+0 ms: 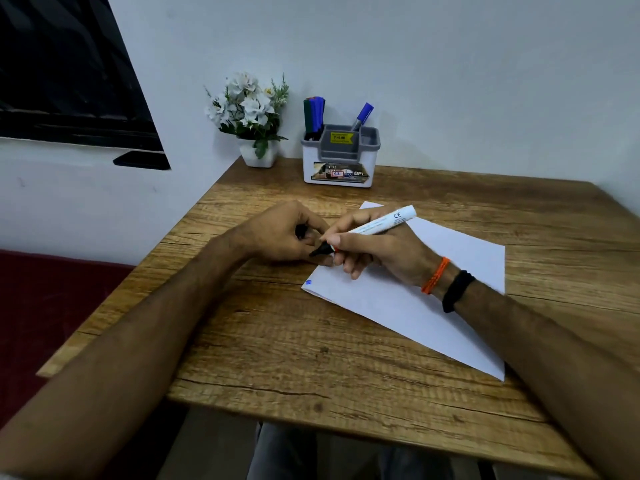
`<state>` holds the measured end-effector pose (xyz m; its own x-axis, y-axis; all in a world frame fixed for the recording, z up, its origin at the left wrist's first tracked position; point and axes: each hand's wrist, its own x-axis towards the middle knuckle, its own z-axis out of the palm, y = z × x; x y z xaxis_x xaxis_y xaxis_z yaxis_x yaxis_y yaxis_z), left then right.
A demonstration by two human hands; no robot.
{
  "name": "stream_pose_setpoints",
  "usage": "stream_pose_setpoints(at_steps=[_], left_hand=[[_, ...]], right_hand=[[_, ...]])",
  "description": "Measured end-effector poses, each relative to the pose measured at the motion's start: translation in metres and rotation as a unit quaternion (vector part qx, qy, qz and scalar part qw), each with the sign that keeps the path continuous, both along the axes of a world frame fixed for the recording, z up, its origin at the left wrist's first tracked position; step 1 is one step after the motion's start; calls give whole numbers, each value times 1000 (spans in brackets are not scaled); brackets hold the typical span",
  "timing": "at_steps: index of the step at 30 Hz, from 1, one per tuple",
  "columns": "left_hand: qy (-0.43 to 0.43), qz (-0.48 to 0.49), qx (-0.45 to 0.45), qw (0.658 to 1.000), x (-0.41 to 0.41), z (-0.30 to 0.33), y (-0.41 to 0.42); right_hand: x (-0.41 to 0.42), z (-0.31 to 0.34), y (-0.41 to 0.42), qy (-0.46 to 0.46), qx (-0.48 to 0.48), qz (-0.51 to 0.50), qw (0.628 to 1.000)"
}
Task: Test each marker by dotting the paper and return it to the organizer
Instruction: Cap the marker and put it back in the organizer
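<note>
Mid-frame: right hand [374,251] fingers pinch uncapped black marker [377,225], tip just above paper [433,296]. Left hand [280,233] curls round its cap [300,231]. One blue dot [308,282] on paper's left corner, so approx. one tested; this marker's dot not yet made. Others wait in organizer [339,157], upper center.

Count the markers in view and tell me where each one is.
4 at least. One white-barrelled black marker in the right hand; a green-capped marker and a blue-capped marker in the grey-and-white organizer's left slot; another blue-capped marker at right. Others may be hidden.
</note>
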<state>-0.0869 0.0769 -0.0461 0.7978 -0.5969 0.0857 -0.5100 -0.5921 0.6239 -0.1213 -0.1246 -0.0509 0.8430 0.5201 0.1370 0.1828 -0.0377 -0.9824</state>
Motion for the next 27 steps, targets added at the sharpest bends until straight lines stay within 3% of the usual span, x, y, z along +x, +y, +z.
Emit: stream_pose_setpoints(at_steps=[14,27], left_hand=[[113,-47,33,992,11,4,11],[131,-53,31,989,10,6,12]], right_hand=[[-9,-6,6,-42,-89,-50,994],[-10,-7,7,-70,-111,-50,990]])
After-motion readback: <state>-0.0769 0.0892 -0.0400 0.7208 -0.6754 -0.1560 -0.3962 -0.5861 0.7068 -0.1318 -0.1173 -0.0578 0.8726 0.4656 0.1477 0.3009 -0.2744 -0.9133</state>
